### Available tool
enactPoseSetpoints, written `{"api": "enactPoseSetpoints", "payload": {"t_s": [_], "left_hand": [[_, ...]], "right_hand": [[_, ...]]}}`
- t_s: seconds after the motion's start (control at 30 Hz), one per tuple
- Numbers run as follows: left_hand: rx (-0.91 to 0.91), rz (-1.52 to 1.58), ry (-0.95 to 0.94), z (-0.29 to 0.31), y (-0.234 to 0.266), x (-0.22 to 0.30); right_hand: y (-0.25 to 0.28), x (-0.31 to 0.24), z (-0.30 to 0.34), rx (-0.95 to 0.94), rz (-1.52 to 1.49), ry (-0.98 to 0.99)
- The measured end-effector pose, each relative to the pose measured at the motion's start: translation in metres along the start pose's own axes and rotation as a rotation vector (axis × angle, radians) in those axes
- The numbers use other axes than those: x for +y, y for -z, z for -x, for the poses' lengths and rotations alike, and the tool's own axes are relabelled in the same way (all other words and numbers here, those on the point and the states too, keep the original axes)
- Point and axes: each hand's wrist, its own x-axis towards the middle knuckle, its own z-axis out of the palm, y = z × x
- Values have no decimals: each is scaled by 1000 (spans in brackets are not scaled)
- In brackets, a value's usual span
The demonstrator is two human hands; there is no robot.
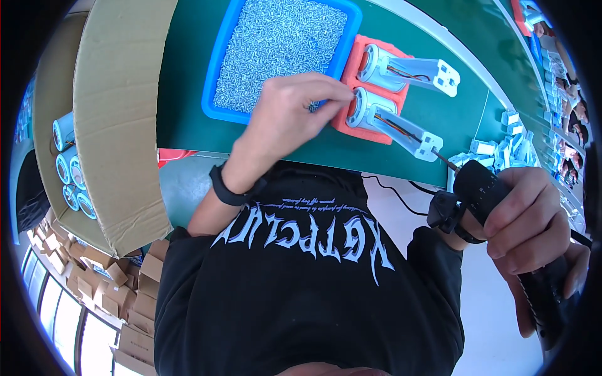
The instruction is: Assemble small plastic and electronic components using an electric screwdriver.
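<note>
A black power screwdriver (480, 189) is gripped in my right hand (530, 219). Its thin shaft points up and left, the tip at or close to the end plate of the nearer white housing (401, 131). That housing has a round drum end and a long open arm with coloured wires inside. My left hand (291, 109) pinches thumb and forefinger together beside the drum end; whatever they hold is too small or hidden to make out. A second white housing (382, 66) lies just beyond the first. Both drum ends rest in a red foam holder (367, 133).
Beyond my left hand stands a blue tray (212, 94) full of small metal screws. White plastic parts (501, 150) are heaped at the right of the green table (188, 81). A cardboard box (125, 113) at left holds several white cylinders (66, 166).
</note>
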Motion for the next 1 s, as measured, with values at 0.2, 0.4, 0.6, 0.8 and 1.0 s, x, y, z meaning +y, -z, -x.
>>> {"api": "enactPoseSetpoints", "payload": {"t_s": [0.2,0.4,0.6,0.8,1.0], "left_hand": [[-23,308,85,1,-29,14],[19,175,-93,6,-44,5],[23,80,-87,7,-47,10],[94,413,134,12,-39,13],[71,630,72,14,-43,9]], "right_hand": [[2,1,0,33,-3,-7],[7,9,3,43,-9,67],[11,-14,9,125,-38,106],[26,-39,24,295,-153,209],[27,-39,25,399,-142,221]]}}
